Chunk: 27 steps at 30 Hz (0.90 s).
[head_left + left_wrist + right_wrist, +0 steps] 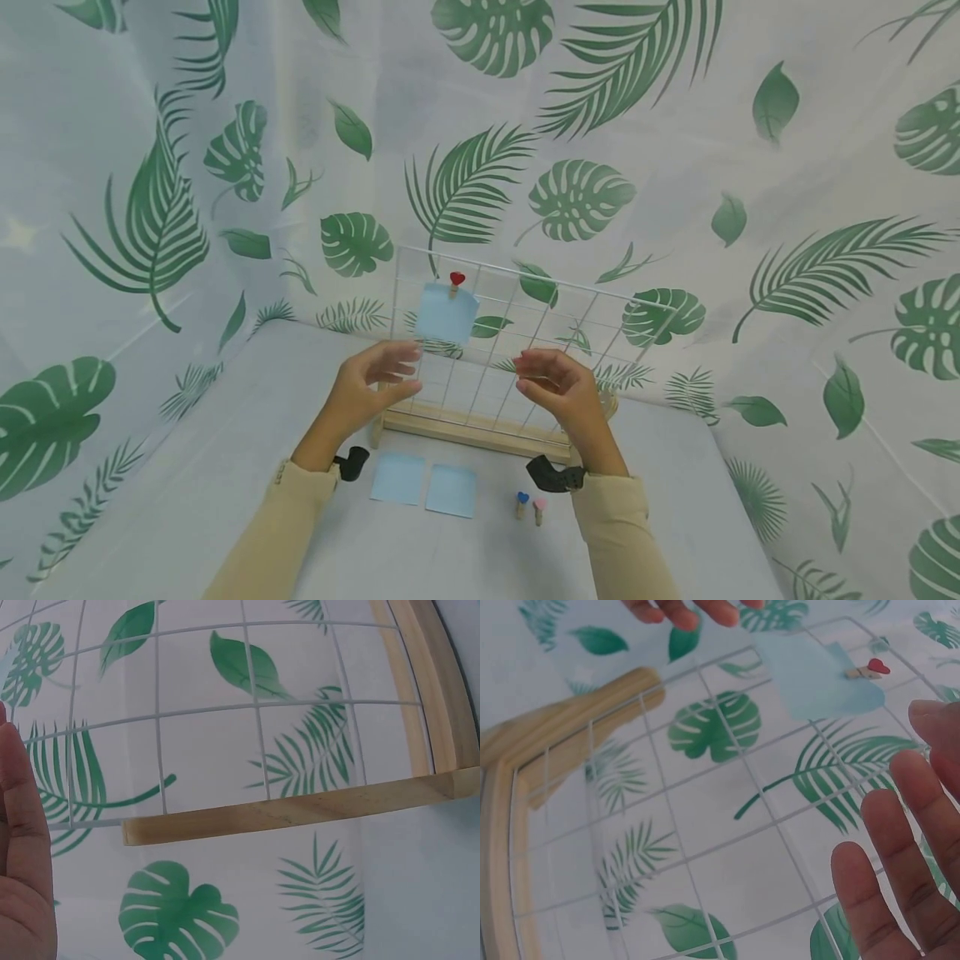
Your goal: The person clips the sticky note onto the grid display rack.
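Observation:
A blue paper square (447, 313) hangs at the upper left of a white wire grid (510, 350), held by a small wooden clip with a red heart (457, 279). My left hand (375, 379) is raised just below and left of that paper, fingers loosely bent and nothing between them. Opposite it, my right hand (558, 385) is up in front of the grid's middle, also holding nothing. In the right wrist view its fingers (900, 840) spread apart near the wires. Two more blue paper squares (398, 479) (451, 491) lie side by side on the table.
The grid stands in a wooden base (472, 433). In front of it, to the right of the papers, lie a blue-heart clip (522, 505) and a pink-heart clip (539, 511). Leaf-patterned cloth walls (675, 200) rise behind and beside the white table (420, 558).

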Each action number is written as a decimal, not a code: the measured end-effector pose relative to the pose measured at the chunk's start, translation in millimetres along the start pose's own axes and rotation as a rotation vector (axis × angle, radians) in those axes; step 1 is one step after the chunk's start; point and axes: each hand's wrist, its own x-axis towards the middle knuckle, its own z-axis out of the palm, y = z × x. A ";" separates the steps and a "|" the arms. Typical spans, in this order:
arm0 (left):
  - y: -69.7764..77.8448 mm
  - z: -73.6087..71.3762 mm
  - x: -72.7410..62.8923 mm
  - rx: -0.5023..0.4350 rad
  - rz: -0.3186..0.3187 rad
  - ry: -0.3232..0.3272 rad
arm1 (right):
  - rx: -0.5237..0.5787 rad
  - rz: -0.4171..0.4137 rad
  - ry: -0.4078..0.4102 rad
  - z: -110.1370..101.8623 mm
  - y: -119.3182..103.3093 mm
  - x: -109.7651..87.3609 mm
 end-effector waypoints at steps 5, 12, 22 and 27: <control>-3.3 0.7 -3.1 0.004 -0.010 0.007 | 0.018 0.006 0.002 -0.8 2.2 -3.7; -5.8 2.7 -7.2 0.003 -0.030 0.016 | 0.008 0.007 0.002 -3.0 6.2 -8.7; -9.8 5.3 -13.8 0.001 -0.052 0.030 | 0.003 0.038 0.020 -6.0 13.5 -17.4; -12.7 6.8 -17.1 -0.006 -0.042 0.043 | -0.006 0.047 0.028 -6.6 14.9 -20.9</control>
